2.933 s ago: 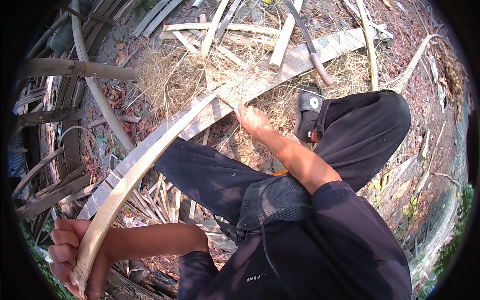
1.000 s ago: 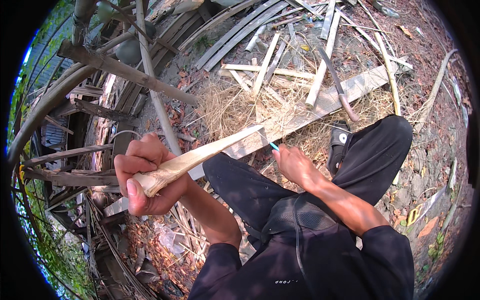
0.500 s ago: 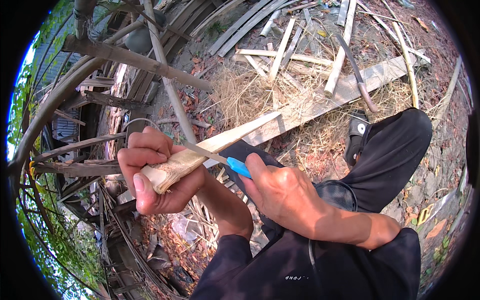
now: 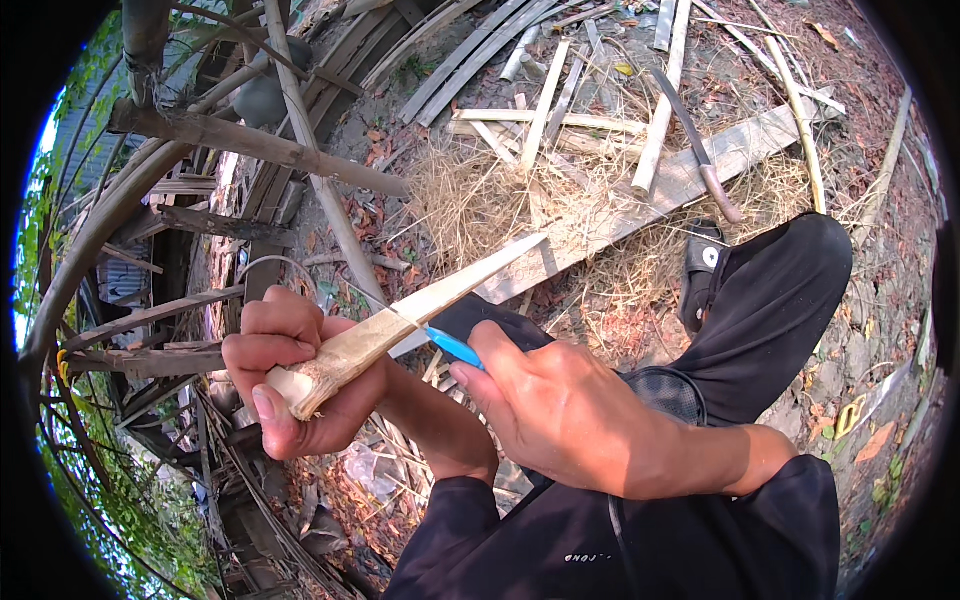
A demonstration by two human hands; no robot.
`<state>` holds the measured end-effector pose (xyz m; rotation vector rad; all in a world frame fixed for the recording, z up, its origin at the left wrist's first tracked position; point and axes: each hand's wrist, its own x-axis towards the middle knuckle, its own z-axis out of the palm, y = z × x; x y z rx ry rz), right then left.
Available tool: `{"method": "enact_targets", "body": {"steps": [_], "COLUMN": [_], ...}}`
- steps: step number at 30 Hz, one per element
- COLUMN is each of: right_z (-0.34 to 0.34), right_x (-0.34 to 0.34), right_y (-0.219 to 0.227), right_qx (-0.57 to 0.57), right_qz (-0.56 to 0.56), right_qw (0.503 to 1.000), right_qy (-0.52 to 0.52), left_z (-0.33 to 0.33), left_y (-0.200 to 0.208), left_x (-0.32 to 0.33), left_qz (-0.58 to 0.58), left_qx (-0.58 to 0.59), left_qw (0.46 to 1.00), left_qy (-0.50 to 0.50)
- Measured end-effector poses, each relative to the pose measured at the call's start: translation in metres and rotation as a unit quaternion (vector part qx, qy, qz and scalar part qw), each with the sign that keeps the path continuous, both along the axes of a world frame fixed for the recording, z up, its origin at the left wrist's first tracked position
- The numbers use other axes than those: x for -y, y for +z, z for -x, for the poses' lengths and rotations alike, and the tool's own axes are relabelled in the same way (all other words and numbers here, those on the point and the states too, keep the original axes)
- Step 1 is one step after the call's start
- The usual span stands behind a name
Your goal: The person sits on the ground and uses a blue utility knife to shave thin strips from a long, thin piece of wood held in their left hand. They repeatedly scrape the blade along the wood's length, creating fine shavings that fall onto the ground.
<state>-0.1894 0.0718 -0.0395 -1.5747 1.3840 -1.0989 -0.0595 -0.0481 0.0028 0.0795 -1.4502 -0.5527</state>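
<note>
My left hand (image 4: 300, 375) is wrapped round the thick end of a pale, tapering piece of wood (image 4: 400, 325), whose pointed end reaches away over the plank. In my right hand (image 4: 565, 410) is a knife with a bright blue handle (image 4: 455, 346). Its thin blade lies across the wood, just beyond my left fingers, and looks nearly edge-on. Most of the blue handle is hidden inside my right fist.
A grey plank (image 4: 660, 190) lies beyond my knees among straw-like shavings (image 4: 465, 200). A large curved blade with a wooden handle (image 4: 715, 185) rests on it. Bamboo strips (image 4: 543, 105) and poles lie behind; a wooden frame (image 4: 250, 140) stands at left.
The knife blade has turned more edge-on against the wood, and my right hand has shifted slightly down and left. My left hand and the wood have moved a little left.
</note>
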Motion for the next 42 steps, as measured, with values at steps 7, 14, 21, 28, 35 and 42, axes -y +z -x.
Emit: {"method": "enact_targets", "body": {"steps": [7,14,21,28,35,42], "right_z": [-0.013,0.027,0.017,-0.014,0.0,0.02], "right_x": [-0.014,-0.017,-0.021,-0.023,-0.007,-0.019], "right_y": [-0.025,-0.179,-0.006,-0.005,-0.079,-0.089], "right_qx": [-0.094,-0.226,-0.015,-0.033,-0.135,-0.159], "right_qz": [0.031,-0.033,-0.012,0.023,-0.019,0.08], "right_qw": [0.994,0.962,0.998,0.999,0.986,0.969], "right_qy": [-0.053,-0.149,-0.056,-0.012,-0.1,-0.171], "left_z": [-0.002,0.014,-0.003,0.005,0.011,0.003], "left_y": [-0.001,0.006,-0.005,-0.009,-0.011,-0.01], "left_x": [-0.015,-0.008,-0.004,-0.025,-0.02,-0.011], "left_qz": [0.018,0.058,0.05,0.022,0.086,0.092], "left_qx": [0.055,0.014,-0.001,0.009,0.05,0.01], "left_qw": [0.998,0.989,0.997,0.999,0.982,0.993], "left_qy": [0.024,0.132,0.052,0.022,0.161,0.073]}}
